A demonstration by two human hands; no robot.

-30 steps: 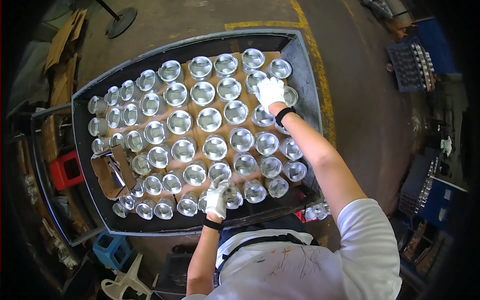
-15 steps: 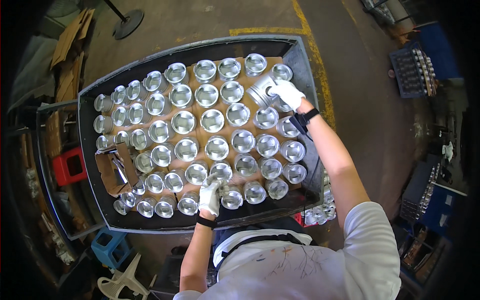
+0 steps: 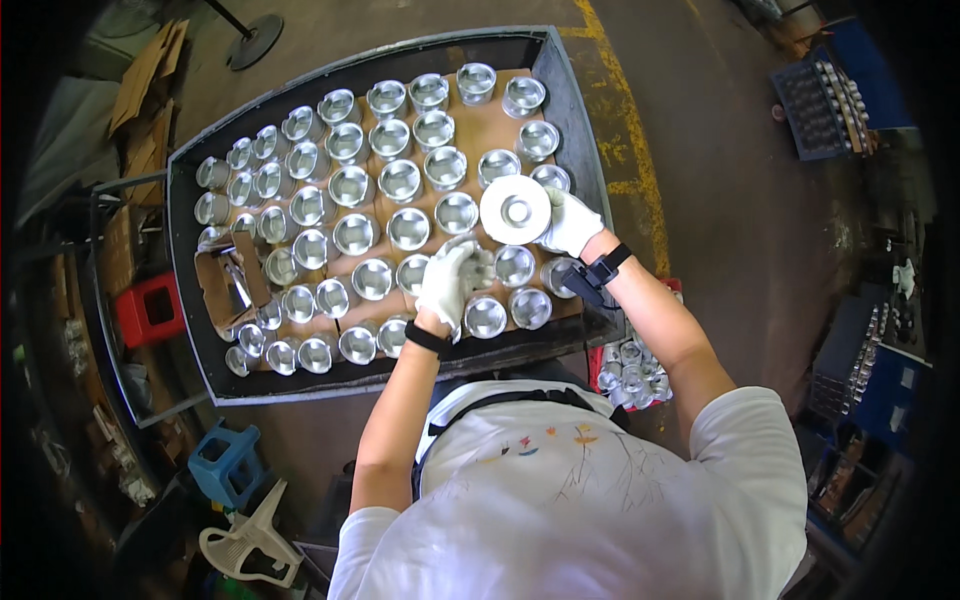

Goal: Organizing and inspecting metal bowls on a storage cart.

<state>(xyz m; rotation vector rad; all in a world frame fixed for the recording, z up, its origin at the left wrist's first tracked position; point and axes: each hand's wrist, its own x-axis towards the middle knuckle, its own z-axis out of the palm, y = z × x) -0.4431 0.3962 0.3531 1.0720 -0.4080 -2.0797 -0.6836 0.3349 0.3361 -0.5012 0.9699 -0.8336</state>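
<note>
A shiny metal piston point(image 3: 517, 210) is in my right hand point(image 3: 572, 222), its round face with a raised centre turned up toward me. My white-gloved fingers grip it at its right edge, above the other pistons. Left of it, my gloved left hand point(image 3: 455, 282) is held open with its fingers loosely bent and nothing seen in them. It hovers over the nearer pistons and hides some of them. Rows of upright pistons point(image 3: 408, 229) stand on brown cardboard point(image 3: 495, 128) inside a large grey-rimmed bin point(image 3: 582, 150).
A small cardboard box point(image 3: 228, 282) with flat pieces sits at the bin's left end. Beside the bin are a red stool point(image 3: 150, 311), a blue stool point(image 3: 226, 462) and a white plastic chair point(image 3: 250, 540). A red crate of metal parts point(image 3: 632, 372) stands at the near right corner.
My right hand has drawn the piston nearer and tipped its round face up. My left hand has moved up and right, away from the near row. The bin sits higher in view.
</note>
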